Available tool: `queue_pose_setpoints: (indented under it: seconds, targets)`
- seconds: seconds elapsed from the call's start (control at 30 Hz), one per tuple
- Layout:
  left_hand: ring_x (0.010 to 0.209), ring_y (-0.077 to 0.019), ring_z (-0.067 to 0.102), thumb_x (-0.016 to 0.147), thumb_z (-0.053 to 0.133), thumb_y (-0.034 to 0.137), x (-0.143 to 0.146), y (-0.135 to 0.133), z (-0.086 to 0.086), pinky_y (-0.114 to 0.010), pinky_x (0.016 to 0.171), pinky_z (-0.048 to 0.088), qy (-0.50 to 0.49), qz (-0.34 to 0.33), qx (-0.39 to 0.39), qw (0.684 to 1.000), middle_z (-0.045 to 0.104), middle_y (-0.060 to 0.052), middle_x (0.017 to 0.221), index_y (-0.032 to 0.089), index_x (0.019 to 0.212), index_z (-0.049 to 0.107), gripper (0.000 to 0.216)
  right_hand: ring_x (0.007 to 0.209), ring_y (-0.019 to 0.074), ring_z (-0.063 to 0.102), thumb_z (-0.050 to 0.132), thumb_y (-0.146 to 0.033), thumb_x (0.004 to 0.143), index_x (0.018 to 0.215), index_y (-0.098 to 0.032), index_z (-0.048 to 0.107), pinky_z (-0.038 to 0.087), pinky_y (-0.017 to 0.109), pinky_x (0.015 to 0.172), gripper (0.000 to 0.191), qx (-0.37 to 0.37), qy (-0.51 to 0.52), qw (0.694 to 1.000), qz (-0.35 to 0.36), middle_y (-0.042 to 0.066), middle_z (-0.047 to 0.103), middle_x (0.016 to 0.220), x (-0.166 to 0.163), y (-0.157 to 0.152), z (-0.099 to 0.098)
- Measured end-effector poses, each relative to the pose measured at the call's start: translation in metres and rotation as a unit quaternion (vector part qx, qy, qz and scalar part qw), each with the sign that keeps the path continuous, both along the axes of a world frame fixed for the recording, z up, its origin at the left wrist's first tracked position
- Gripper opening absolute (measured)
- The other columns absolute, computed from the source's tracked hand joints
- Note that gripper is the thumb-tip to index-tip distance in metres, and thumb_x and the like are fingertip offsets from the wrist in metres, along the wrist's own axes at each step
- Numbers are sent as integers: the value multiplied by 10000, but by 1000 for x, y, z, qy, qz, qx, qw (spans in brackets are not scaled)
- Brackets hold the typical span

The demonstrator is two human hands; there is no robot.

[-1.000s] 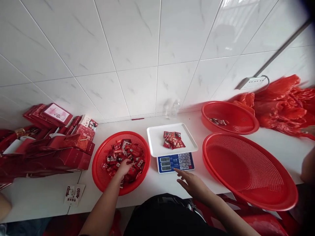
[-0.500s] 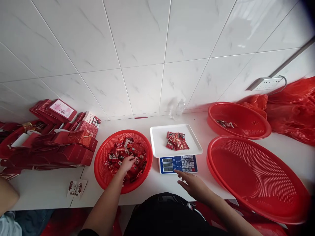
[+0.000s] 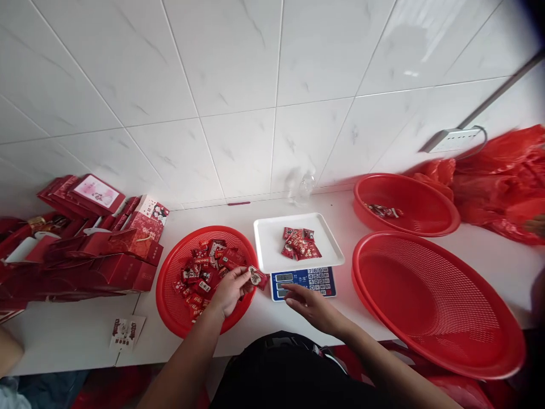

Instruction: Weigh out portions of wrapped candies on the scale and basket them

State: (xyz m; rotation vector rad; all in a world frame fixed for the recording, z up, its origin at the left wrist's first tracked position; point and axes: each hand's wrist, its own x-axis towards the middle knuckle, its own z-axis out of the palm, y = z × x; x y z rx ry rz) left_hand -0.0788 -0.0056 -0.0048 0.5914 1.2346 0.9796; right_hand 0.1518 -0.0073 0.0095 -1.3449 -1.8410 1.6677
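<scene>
Candy packet (image 3: 257,277) pinched in the left hand (image 3: 230,291), grip clamped on it with thumb and fingers, held over the right rim of the red basket (image 3: 170,295) and just beside the scale (image 3: 300,261). More red packets lie heaped in that basket. Right hand (image 3: 309,304) hovers palm down in front of the scale's keypad (image 3: 317,279), fingers apart and loose, holding nothing. On the scale's white tray (image 3: 272,250) sits a small pile of candies (image 3: 300,244). To the right, a large empty-looking red basket (image 3: 438,307) rests on the white surface (image 3: 76,341), and behind it a second one (image 3: 409,204) holds a few packets. Red gift boxes (image 3: 85,250) are stacked at the far left, red plastic bags (image 3: 498,182) at the far right.
</scene>
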Motion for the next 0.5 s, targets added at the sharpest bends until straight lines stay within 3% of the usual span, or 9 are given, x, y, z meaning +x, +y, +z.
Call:
queue_pose_setpoints:
  seconds: [0.1, 0.17, 0.27, 0.4, 0.5]
  targets:
    - [732, -127, 586, 681, 670, 396, 28, -5, 2, -258, 692, 438, -8, -106, -6, 994, 655, -45, 849, 154, 849, 616, 299, 773, 156, 584, 480, -511, 803, 988, -182, 593, 466, 305, 717, 394, -35, 83, 996, -27, 42, 658, 877, -2, 1, 1]
    - [736, -132, 588, 694, 654, 411, 42, -7, 0, -258, 687, 433, -12, -144, -9, 989, 653, -52, 844, 150, 853, 615, 308, 699, 139, 561, 482, -527, 797, 808, -164, 591, 447, 284, 661, 380, -33, 82, 995, -53, 29, 648, 767, 1, 0, -2]
    - [752, -135, 589, 688, 662, 407, 56, -8, -3, -263, 688, 434, -28, -163, -22, 986, 644, -54, 856, 155, 867, 607, 315, 623, 126, 528, 502, -532, 779, 699, -169, 539, 409, 265, 596, 373, -31, 54, 993, -96, 0, 603, 645, 6, -5, -11]
    - [780, -140, 587, 658, 698, 381, 68, -11, -6, -272, 701, 432, -46, -204, -70, 975, 644, -58, 905, 185, 989, 600, 397, 596, 122, 517, 493, -538, 775, 690, -180, 504, 405, 266, 580, 369, -47, 71, 986, -146, -12, 581, 625, 11, -10, -18]
    - [781, -139, 579, 646, 705, 390, 75, -15, -10, -275, 712, 428, -40, -199, -82, 976, 648, -57, 909, 195, 999, 606, 415, 597, 130, 528, 498, -565, 754, 682, -185, 494, 420, 279, 588, 386, -55, 79, 980, -174, -12, 584, 625, 12, -12, -17]
